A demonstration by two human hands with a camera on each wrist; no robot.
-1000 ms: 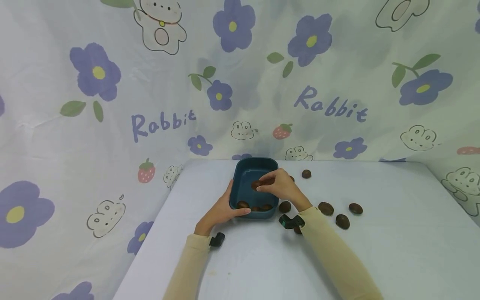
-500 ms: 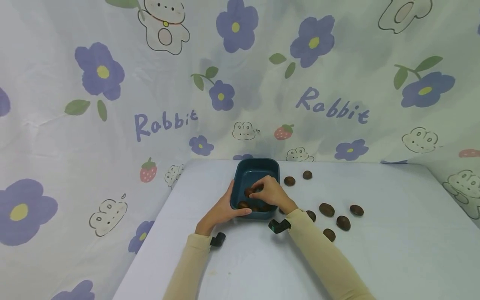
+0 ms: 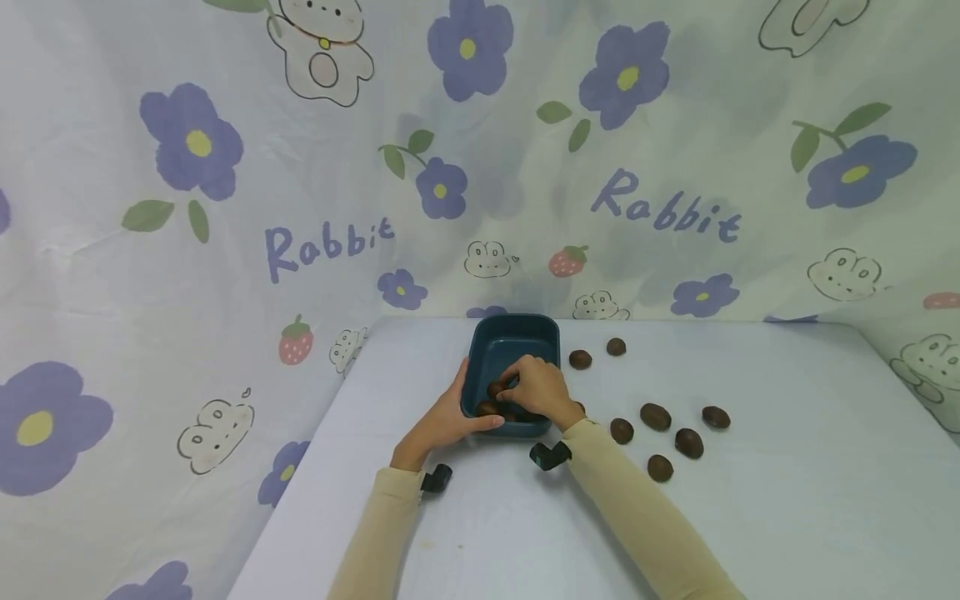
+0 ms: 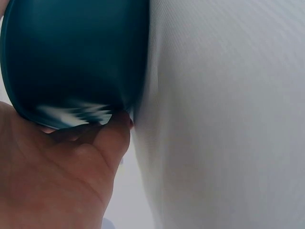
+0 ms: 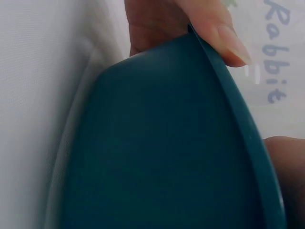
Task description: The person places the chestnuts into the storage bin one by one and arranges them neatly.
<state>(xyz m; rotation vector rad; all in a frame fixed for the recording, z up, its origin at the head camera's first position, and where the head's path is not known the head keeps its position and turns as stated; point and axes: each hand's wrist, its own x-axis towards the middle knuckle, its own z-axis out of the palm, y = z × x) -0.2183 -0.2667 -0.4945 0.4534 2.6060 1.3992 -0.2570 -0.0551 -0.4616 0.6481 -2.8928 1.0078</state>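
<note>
A dark teal rectangular container (image 3: 514,430) stands on the white table, several brown chestnuts (image 3: 487,408) gathered in its near end. My left hand (image 3: 447,417) grips its near left corner, the thumb over the near rim and the fingers along the left side. In the left wrist view the left hand (image 4: 62,167) lies against the container wall (image 4: 81,52). My right hand (image 3: 542,388) reaches inside over the right rim and pinches a chestnut (image 3: 496,389) between thumb and fingertips, low in the container. The right wrist view shows mostly the container's outer wall (image 5: 157,133); the pinched chestnut is hidden there.
Loose chestnuts lie right of the container: one near its far right side (image 3: 581,359), another farther back (image 3: 616,347), and several beyond the right wrist, including one chestnut (image 3: 689,443). A patterned cloth (image 3: 525,208) hangs behind the table (image 3: 787,467).
My right hand has lowered the pinched chestnut toward the near end of the container, and the right forearm has shifted left, uncovering loose chestnuts. My left hand keeps its grip in place.
</note>
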